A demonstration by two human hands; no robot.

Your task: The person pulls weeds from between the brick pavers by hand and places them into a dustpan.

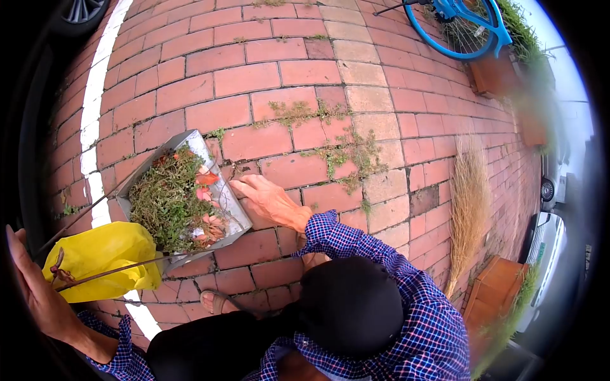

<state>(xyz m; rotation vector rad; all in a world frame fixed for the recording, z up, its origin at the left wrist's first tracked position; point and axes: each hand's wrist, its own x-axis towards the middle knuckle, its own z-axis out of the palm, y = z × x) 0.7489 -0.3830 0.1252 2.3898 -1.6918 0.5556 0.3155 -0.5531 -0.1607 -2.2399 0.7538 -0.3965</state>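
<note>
A metal dustpan (235, 219) filled with green weeds (162, 197) and some reddish leaves (205, 184) stands on the brick paving. Beside its right rim, my right hand (267, 198) reaches low over the bricks, fingers slightly bent and apart, with nothing visible in them. At the far left edge my left hand (41, 295) has its fingers stretched out, partly cut off by the frame. It is next to a yellow bag (108, 257) and the thin wire handle (114, 273) that crosses it; the contact with the handle is unclear.
A straw broom (469, 206) lies on the bricks (248, 77) to the right. Small weeds (343, 155) grow between bricks. My sandalled foot (219, 303) and black-clad knee (351, 308) are below. A blue bicycle (502, 32), planters (492, 295) and parked cars (543, 254) stand further off.
</note>
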